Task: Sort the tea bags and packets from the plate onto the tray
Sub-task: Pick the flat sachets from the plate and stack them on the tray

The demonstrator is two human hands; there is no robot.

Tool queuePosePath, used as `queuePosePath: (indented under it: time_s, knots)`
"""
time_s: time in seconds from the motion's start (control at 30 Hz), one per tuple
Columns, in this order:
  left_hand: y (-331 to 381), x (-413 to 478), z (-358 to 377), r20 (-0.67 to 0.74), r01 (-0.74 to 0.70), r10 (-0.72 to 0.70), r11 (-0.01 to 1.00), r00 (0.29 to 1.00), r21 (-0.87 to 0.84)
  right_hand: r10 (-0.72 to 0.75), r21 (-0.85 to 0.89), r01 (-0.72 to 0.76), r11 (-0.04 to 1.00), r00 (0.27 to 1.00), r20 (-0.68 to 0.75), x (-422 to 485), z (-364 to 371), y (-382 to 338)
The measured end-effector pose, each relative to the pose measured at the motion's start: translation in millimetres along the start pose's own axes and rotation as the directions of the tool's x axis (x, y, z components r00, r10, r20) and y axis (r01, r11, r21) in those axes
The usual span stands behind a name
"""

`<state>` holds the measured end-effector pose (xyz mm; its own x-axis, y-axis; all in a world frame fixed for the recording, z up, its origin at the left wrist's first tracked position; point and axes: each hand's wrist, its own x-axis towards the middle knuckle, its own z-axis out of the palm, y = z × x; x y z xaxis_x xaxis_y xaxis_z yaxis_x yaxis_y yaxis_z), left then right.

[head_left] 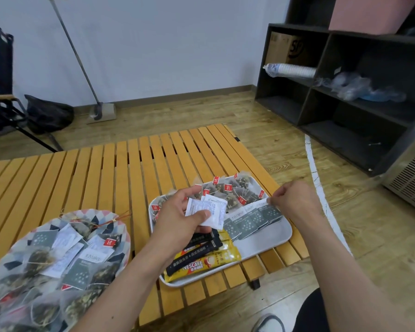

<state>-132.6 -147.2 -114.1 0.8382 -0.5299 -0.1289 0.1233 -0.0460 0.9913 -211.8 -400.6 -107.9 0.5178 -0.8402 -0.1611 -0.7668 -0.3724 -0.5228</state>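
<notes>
Plate (101,215): patterned, at the near left corner of the bench (94,176), heaped with loose tea bags (38,257), white sachets and a few grey ones.
Coffee sticks (201,262): black and yellow, lying side by side in the near left corner of the tray (273,236).
Tray: pale, rectangular with rounded corners, set at the bench's right edge, its near corner over the bench's front edge.
Left hand (177,219): over the left half of the tray, fingers curled, thumb pressed down on a small fan of white packets (211,209) that it grips.
Grey packets (247,224): an overlapping row across the middle of the tray, running toward its right edge.
Right hand (295,200): at the tray's far right edge, fingers curled in, thumb and forefinger pinching the top edge of the last grey packet (271,212) in the row.
Mesh tea bags (228,190): with red tags, packed along the far edge of the tray.
Floor beyond the bench: a mop (101,111) leans on the wall to the left.
Shelf unit (345,111): dark, on the right, holding a sleeve of paper cups (292,69).
</notes>
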Motion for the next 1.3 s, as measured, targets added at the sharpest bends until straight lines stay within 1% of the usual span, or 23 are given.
queuePosePath:
  time_s: [0.03, 0.07, 0.1, 0.13, 0.17, 0.2, 0.23, 0.27, 0.3, 0.37, 0.47, 0.57, 0.7, 0.73, 0.8, 0.87, 0.93, 0.97, 1.03, 1.07, 1.13, 1.2, 1.3]
  knots:
    - [0, 0, 0, 0.002, 0.000, 0.000, 1.000, 1.000, -0.006, -0.054, 0.057, 0.057, 0.997, 0.998, -0.042, -6, -4, -3]
    - [1, 0, 0, 0.007, -0.002, 0.002, 1.000, 1.000, -0.010, -0.117, 0.151, 0.125, 0.981, 0.991, -0.060, -14, -8, -7]
    - [2, 0, 0, 0.015, -0.005, 0.005, 1.000, 1.000, -0.013, -0.184, 0.277, 0.186, 0.943, 0.982, -0.033, -24, -12, -12]
    - [3, -1, -1, 0.022, -0.007, 0.007, 1.000, 1.000, -0.016, -0.250, 0.402, 0.210, 0.891, 0.967, 0.050, -37, -14, -20]
    - [3, -1, 0, 0.028, -0.008, 0.009, 1.000, 1.000, -0.023, -0.310, 0.493, 0.191, 0.849, 0.935, 0.171, -47, -15, -28]
    - [4, -1, 0, 0.032, -0.010, 0.011, 1.000, 0.999, -0.028, -0.346, 0.529, 0.146, 0.836, 0.889, 0.301, -56, -13, -33]
    - [4, -1, 1, 0.032, -0.012, 0.013, 0.999, 0.999, -0.030, -0.363, 0.527, 0.111, 0.843, 0.839, 0.404, -61, -8, -37]
    - [4, -2, 1, 0.031, -0.013, 0.014, 1.000, 0.999, -0.027, -0.368, 0.514, 0.092, 0.853, 0.804, 0.467, -63, -5, -39]
    - [4, -2, 2, 0.028, -0.013, 0.014, 1.000, 1.000, -0.023, -0.371, 0.510, 0.087, 0.856, 0.790, 0.489, -63, -1, -40]
    - [5, -3, 2, 0.023, -0.014, 0.015, 1.000, 1.000, -0.015, -0.383, 0.539, 0.085, 0.838, 0.795, 0.471, -62, 2, -41]
    - [6, -3, -1, -0.010, -0.019, 0.019, 1.000, 1.000, 0.020, -0.431, 0.593, 0.127, 0.795, 0.805, 0.407, -58, -2, -38]
    - [8, -2, -3, -0.026, -0.029, 0.031, 0.998, 0.999, 0.048, -0.490, 0.607, 0.184, 0.773, 0.781, 0.388, -56, -2, -36]
    - [9, -3, -3, -0.058, -0.030, 0.035, 0.997, 0.998, 0.072, -0.567, 0.582, 0.286, 0.761, 0.729, 0.383, -56, -4, -36]
    - [9, -3, -4, -0.073, -0.019, 0.024, 0.997, 0.997, 0.069, -0.572, 0.576, 0.297, 0.762, 0.725, 0.383, -57, -5, -36]
    - [10, -3, -6, -0.103, 0.001, 0.003, 0.999, 0.995, 0.040, -0.574, 0.567, 0.325, 0.757, 0.745, 0.340, -57, -7, -36]
    - [11, -2, -8, -0.138, 0.001, 0.002, 1.000, 0.990, 0.019, -0.564, 0.533, 0.377, 0.757, 0.789, 0.243, -53, -7, -34]
    - [14, -2, -9, -0.173, -0.009, 0.009, 1.000, 0.985, 0.000, -0.514, 0.490, 0.367, 0.791, 0.833, 0.206, -46, -7, -29]
    - [14, -2, -10, -0.189, -0.014, 0.013, 1.000, 0.982, -0.001, -0.478, 0.462, 0.339, 0.820, 0.849, 0.224, -44, -9, -27]
    - [15, -1, -10, -0.207, -0.016, 0.017, 1.000, 0.978, 0.004, -0.363, 0.413, 0.220, 0.884, 0.879, 0.309, -40, -12, -22]
    - [15, -1, -10, -0.208, -0.015, 0.015, 1.000, 0.978, 0.004, -0.306, 0.390, 0.159, 0.907, 0.886, 0.350, -40, -12, -21]
    - [16, -1, -9, -0.206, -0.009, 0.009, 1.000, 0.979, 0.004, -0.226, 0.332, 0.085, 0.939, 0.882, 0.413, -43, -10, -21]
    - [15, -1, -9, -0.204, -0.005, 0.005, 1.000, 0.979, 0.004, -0.183, 0.239, 0.080, 0.968, 0.876, 0.446, -46, -3, -23]
    - [15, -2, -9, -0.203, 0.000, 0.001, 1.000, 0.979, 0.004, -0.160, 0.144, 0.108, 0.984, 0.889, 0.429, -47, 8, -28]
